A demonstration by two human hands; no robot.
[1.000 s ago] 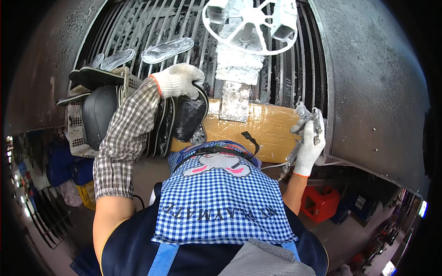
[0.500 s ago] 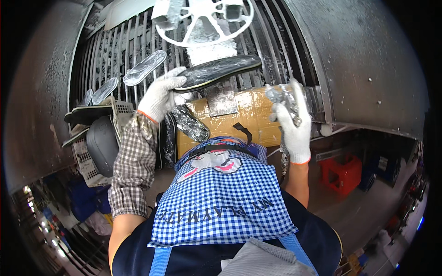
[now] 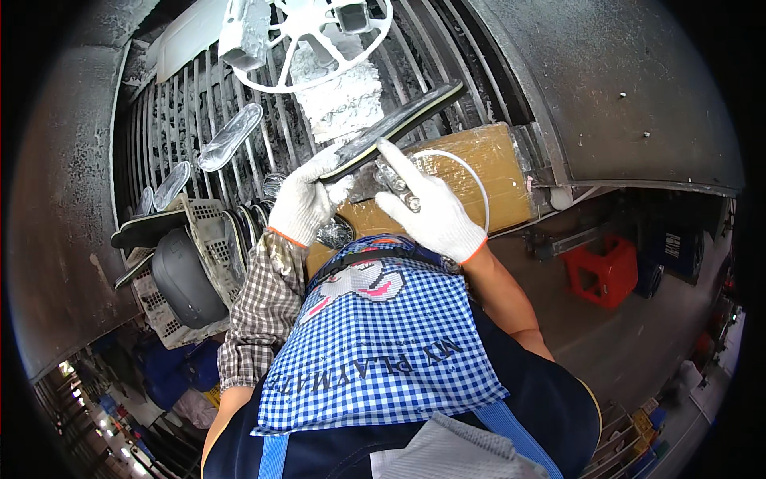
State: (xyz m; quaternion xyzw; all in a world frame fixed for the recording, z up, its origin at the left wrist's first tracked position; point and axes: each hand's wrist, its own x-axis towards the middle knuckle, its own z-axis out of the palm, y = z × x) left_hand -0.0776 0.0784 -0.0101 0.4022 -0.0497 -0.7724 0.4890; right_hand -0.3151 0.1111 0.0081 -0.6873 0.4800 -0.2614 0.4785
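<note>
My left hand (image 3: 302, 201), in a white knit glove with an orange cuff, grips one end of a dark shoe sole (image 3: 400, 124) with a pale edge line. The sole is raised over the slatted grate, tilted with its far end up to the right. My right hand (image 3: 435, 214), gloved the same way, is closed around a metal spray gun (image 3: 396, 180); its index finger reaches up to the sole's lower edge. A white hose (image 3: 479, 182) curves beside this hand. Below the hands lies a tape-covered cardboard sheet (image 3: 507, 172).
A white-coated spoked wheel (image 3: 315, 48) stands on the grate (image 3: 187, 120). Several film-wrapped soles (image 3: 231, 137) lie on the left. A perforated crate (image 3: 209, 239) holds soles and a dark grey moulded piece (image 3: 185, 278). Metal walls flank both sides; a red stool (image 3: 604, 271) stands at right.
My right hand has moved left with the spray gun, from beside the cardboard to just under the sole. The sole has tilted more steeply, and the view has shifted a little.
</note>
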